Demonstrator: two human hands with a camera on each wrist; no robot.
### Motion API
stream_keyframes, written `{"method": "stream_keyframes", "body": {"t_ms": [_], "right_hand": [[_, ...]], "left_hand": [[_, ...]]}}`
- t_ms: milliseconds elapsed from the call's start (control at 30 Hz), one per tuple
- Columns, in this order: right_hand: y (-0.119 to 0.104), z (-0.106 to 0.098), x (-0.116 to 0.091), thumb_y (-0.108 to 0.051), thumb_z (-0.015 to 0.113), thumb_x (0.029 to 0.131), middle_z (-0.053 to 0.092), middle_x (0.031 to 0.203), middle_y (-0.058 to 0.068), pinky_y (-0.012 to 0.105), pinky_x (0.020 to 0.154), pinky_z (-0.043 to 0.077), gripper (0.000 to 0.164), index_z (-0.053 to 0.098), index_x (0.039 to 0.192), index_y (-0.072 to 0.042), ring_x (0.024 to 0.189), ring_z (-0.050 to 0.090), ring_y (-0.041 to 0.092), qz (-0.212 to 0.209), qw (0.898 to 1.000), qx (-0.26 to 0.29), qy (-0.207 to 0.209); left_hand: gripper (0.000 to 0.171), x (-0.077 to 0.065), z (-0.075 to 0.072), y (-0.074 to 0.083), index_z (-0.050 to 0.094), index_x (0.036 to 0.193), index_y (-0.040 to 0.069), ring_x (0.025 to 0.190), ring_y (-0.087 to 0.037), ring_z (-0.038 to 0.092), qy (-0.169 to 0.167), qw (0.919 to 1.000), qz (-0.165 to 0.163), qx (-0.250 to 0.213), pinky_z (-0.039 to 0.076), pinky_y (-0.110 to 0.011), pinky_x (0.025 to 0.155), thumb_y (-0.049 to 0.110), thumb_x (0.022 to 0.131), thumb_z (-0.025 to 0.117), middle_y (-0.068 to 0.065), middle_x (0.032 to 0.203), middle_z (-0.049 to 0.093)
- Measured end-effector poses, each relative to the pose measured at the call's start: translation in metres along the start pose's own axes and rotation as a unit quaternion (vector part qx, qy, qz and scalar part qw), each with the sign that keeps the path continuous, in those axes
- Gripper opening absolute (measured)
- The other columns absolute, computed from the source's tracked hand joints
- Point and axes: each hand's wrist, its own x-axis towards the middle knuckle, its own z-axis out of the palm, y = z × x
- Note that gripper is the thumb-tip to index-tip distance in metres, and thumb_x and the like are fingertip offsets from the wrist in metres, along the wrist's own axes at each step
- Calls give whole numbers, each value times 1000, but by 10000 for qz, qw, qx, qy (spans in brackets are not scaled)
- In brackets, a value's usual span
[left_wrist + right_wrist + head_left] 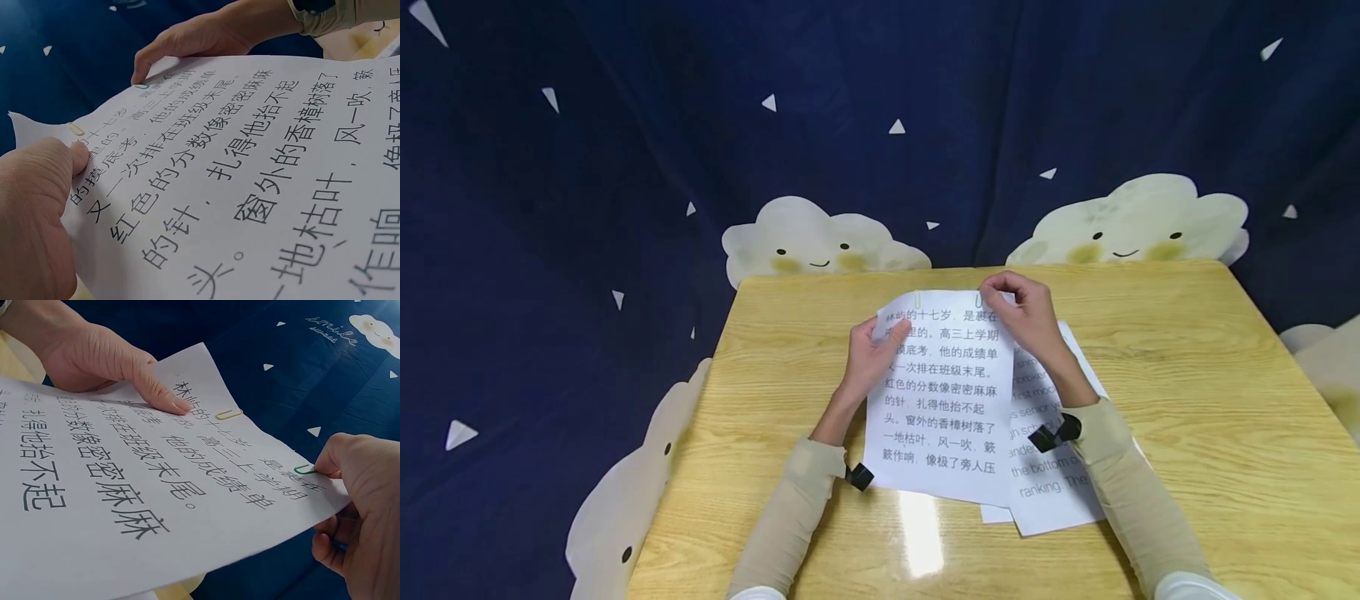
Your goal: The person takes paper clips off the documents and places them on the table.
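A sheet of paper printed with large Chinese characters is held up above the table. My left hand grips its upper left edge, thumb on the printed side and the other fingers hidden behind. At the top edge my right hand pinches a green paper clip near the right corner; some of its fingers curl behind the sheet. A yellow paper clip sits on the same edge, nearer the left hand, with no finger on it. Both clips also show in the left wrist view.
Beneath the right forearm, another sheet with English text lies on the wooden table, partly covered by the held paper. A white paper corner shows beside it. Behind the table hangs a dark blue curtain with white triangles and clouds.
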Motion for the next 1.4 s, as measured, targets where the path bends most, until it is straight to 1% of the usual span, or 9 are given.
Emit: {"method": "stream_keyframes", "body": {"t_ms": [367, 500, 633, 800, 933, 1033, 1233, 1400], "right_hand": [[0, -1, 0, 8, 66, 96, 69, 90, 28, 13, 79, 44, 8, 71, 96, 15, 83, 57, 1, 40, 9999, 99, 105], [0, -1, 1, 8, 66, 96, 69, 90, 28, 14, 78, 44, 8, 71, 96, 15, 82, 57, 2, 13, 9998, 143, 111], [0, -2, 2, 8, 66, 96, 68, 89, 27, 15, 77, 44, 8, 71, 95, 15, 82, 56, 3, 4, 9998, 156, 117], [-1, -2, 1, 6, 67, 96, 69, 89, 20, 17, 77, 45, 9, 71, 96, 13, 82, 56, 3, 51, 9998, 147, 121], [0, -2, 1, 5, 67, 97, 69, 88, 11, 17, 78, 45, 9, 72, 97, 12, 83, 56, 3, 48, 9998, 163, 129], [1, -2, 1, 5, 67, 97, 69, 88, 6, 16, 78, 45, 9, 72, 97, 12, 83, 56, 2, 55, 9996, 231, 140], [2, -3, 0, 5, 67, 97, 70, 89, 5, 17, 75, 44, 10, 72, 98, 13, 82, 56, 2, 68, 9992, 349, 158], [1, -3, 1, 3, 67, 97, 71, 91, 7, 17, 75, 44, 11, 72, 99, 13, 83, 56, 2, 93, 9991, 379, 182]], "left_hand": [[31, 0, 4, 2, 72, 120, 3, 60, -28, 74, 62, 9999, -89, -82, 61, -37, 47, 29, 103, 70, -17, 88, 77], [30, 1, 4, 1, 72, 119, 2, 61, -27, 75, 60, 9999, -70, -108, 62, -37, 48, 27, 103, 70, -17, 88, 77], [32, 2, 4, -1, 72, 119, 2, 61, -27, 75, 59, 10000, -13, -60, 62, -38, 48, 30, 102, 71, -16, 87, 77], [37, 1, 4, -1, 72, 121, 5, 62, -29, 75, 54, 9999, -89, -3, 62, -40, 49, 36, 101, 72, -15, 88, 77], [37, 1, 5, 0, 72, 122, 5, 62, -30, 75, 63, 9999, -105, -6, 63, -42, 49, 36, 101, 72, -15, 88, 77], [36, 1, 5, -1, 72, 121, 5, 61, -29, 74, 75, 9999, -56, 50, 62, -40, 49, 35, 101, 71, -15, 87, 77], [36, 1, 6, -2, 72, 120, 6, 61, -27, 73, 135, 9998, -59, 150, 61, -35, 49, 36, 101, 72, -13, 86, 76], [34, 2, 6, -2, 72, 118, 4, 60, -26, 73, 182, 9997, -1, 148, 60, -35, 48, 33, 101, 72, -14, 85, 76]]}}
